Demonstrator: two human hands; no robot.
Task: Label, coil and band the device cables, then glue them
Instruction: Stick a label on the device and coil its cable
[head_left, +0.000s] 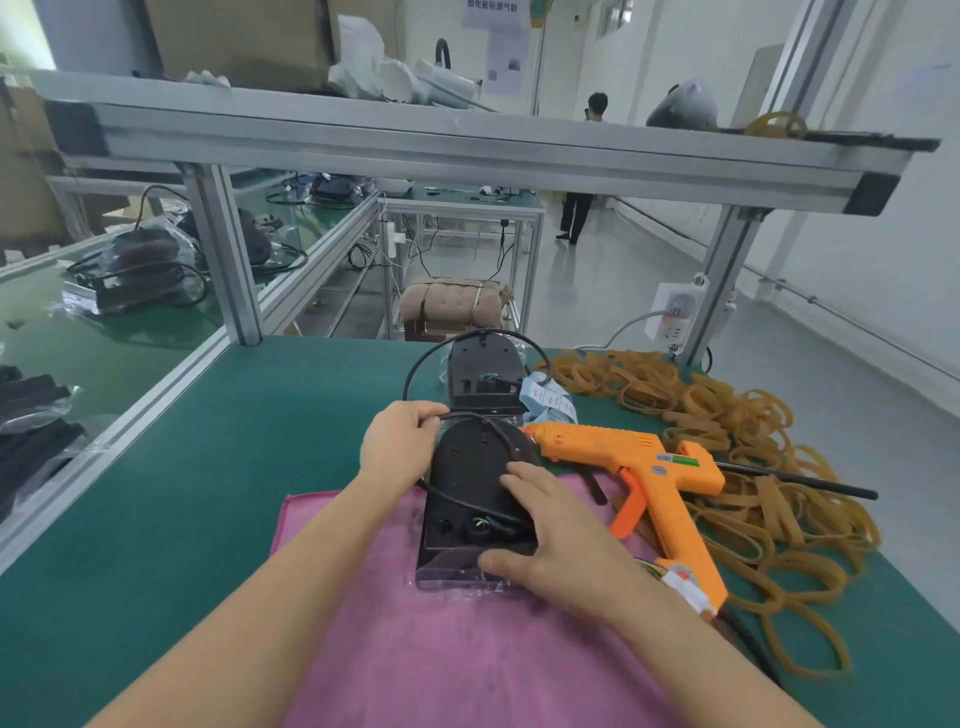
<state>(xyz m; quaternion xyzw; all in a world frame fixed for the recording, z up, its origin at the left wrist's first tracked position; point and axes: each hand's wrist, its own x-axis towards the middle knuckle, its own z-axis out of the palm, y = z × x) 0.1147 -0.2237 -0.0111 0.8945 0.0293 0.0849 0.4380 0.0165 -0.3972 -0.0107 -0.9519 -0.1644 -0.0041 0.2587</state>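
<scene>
A black device lies on a pink cloth on the green bench. Its black cable loops up and back over the device's far end. My left hand pinches this cable at the device's far left edge. My right hand grips the device's near right corner, thumb at the front edge and fingers across the top. A second black device stands just behind. An orange glue gun lies to the right, beside a strip of white labels.
A heap of tan rubber bands covers the bench's right side. An aluminium frame post and shelf stand behind. A power strip hangs on the right post. A person stands far off in the aisle.
</scene>
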